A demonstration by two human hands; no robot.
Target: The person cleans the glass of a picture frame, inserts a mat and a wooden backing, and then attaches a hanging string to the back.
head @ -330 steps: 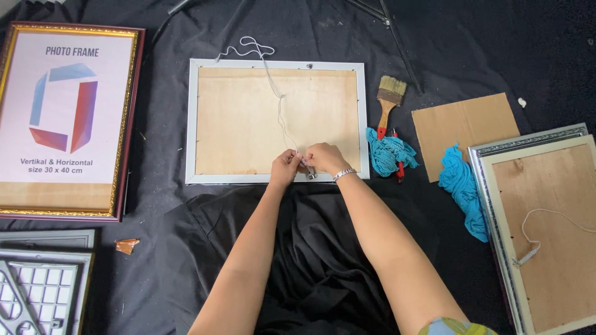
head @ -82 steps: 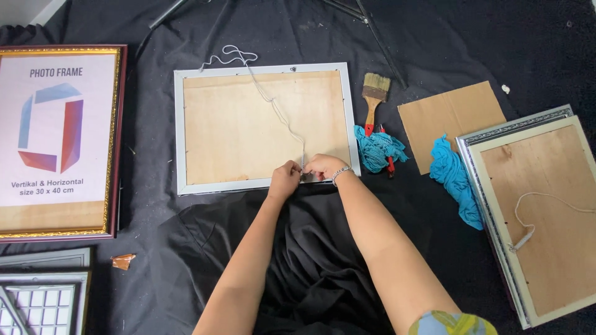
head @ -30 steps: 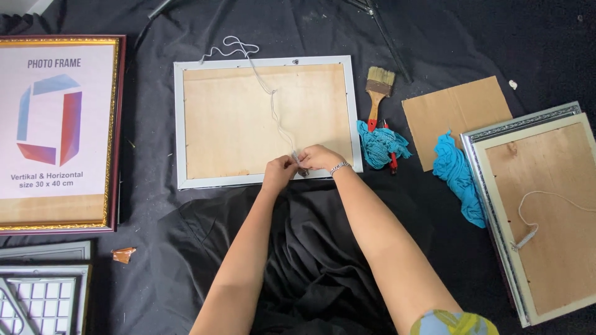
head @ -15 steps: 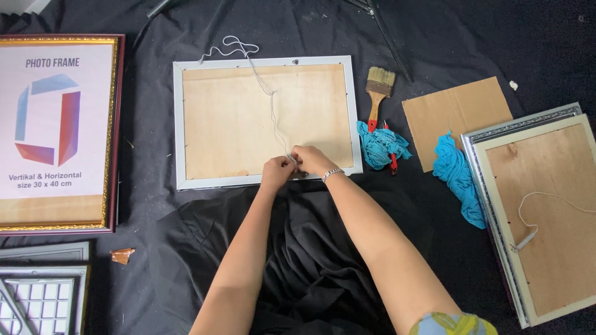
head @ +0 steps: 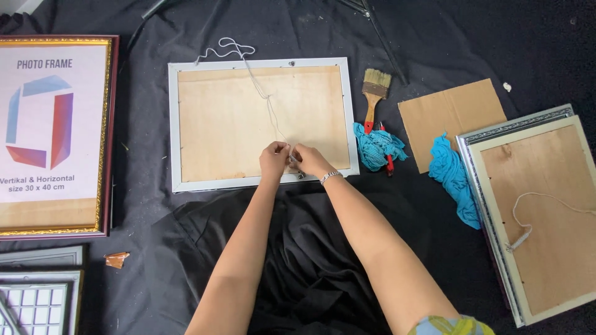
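A white-edged picture frame lies face down on black cloth, its brown backing board up. A white cord runs from a loop beyond the frame's far edge down across the board to my hands. My left hand and my right hand meet at the frame's near edge, both pinching the cord's end beside a small metal fitting on the rim. A bracelet sits on my right wrist.
A gold-and-maroon frame with a printed insert lies left. A paintbrush, two blue rags, a cardboard sheet and a second face-down frame with cord lie right. More frames sit bottom left.
The hands stay at the frame's near edge, working the cord end; the cord across the board shifts slightly. The view has drifted a little.
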